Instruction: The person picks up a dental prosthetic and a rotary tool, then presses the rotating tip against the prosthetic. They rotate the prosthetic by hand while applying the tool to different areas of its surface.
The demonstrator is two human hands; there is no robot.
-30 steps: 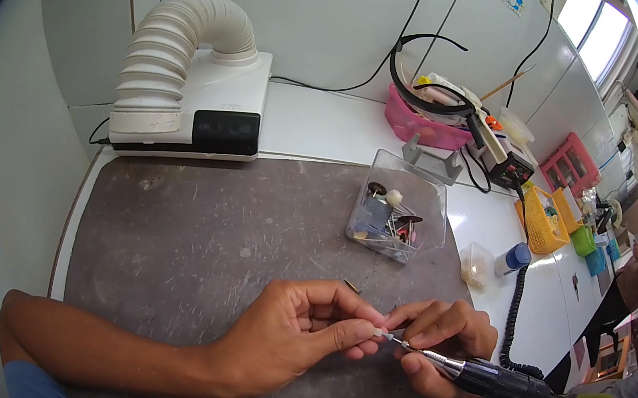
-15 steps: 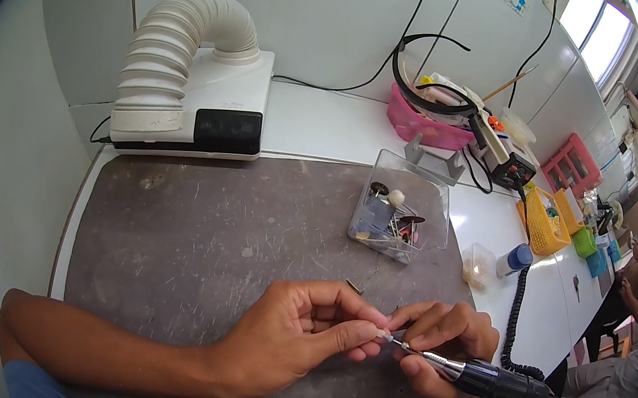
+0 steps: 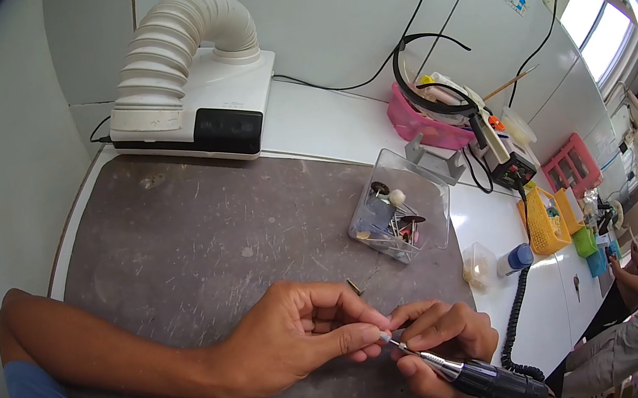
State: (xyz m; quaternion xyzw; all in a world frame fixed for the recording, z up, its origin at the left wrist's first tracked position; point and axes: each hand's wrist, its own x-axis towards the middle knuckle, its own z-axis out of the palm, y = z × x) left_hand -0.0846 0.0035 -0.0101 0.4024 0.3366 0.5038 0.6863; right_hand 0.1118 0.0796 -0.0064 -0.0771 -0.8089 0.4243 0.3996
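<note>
My right hand (image 3: 456, 335) is closed around a rotary tool handpiece (image 3: 505, 385), black with a silver nose, which points up and left. A thin bit sticks out of its nose. At the bit's tip, my left hand (image 3: 293, 339) pinches a tiny pale bluish piece (image 3: 386, 338) between thumb and fingers. Most of that piece is hidden, so its kind cannot be made out. The fingertips of both hands nearly meet over the grey work mat (image 3: 203, 238). Just beyond them on the mat lies a small brass-coloured pin (image 3: 355, 287).
Behind my hands stands a clear plastic box (image 3: 437, 191) of mounted rotary bits. A white dust collector (image 3: 240, 88) with a ribbed hose sits at the back left. To the right are a blue-capped bottle (image 3: 514, 259), a coiled cord (image 3: 507, 343), baskets and a co-worker (image 3: 633, 319).
My hands have barely shifted, and the pinched piece shows slightly more blue at the bit. At the right, the co-worker has moved, with more of the shirt in view.
</note>
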